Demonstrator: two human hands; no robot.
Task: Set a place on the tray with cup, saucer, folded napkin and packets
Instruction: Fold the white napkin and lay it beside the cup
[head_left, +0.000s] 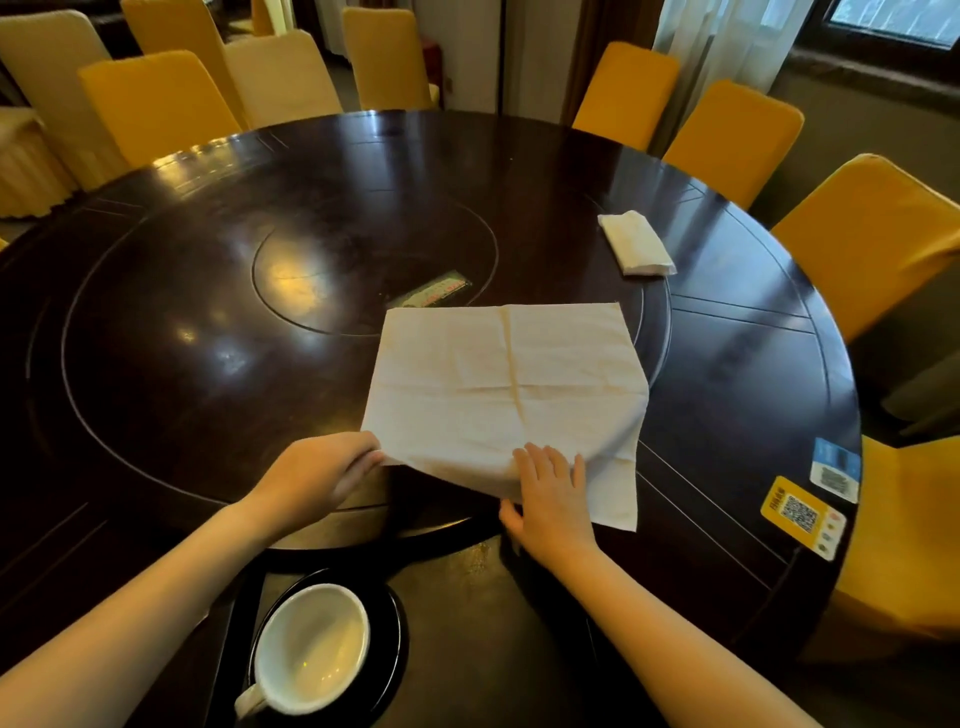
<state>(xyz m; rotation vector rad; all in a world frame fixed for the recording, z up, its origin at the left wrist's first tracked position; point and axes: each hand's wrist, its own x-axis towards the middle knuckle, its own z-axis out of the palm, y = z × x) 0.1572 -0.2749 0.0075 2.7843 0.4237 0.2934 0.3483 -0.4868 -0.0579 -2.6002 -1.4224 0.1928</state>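
Observation:
A white cloth napkin (506, 384) lies spread almost flat on the dark round table (208, 322), its near edge hanging over the raised turntable rim. My left hand (324, 475) pinches the napkin's near left corner. My right hand (550, 493) grips its near edge, fingers on top and thumb underneath. Close to me a white cup (311, 649) stands on a black saucer (392, 623), which sits on a dark tray (467, 597). A white packet (636, 244) lies at the far right of the table.
Yellow and cream covered chairs (156, 104) ring the table. QR code stickers (802, 517) sit on the table's right edge. A small card (431, 293) lies near the turntable's centre.

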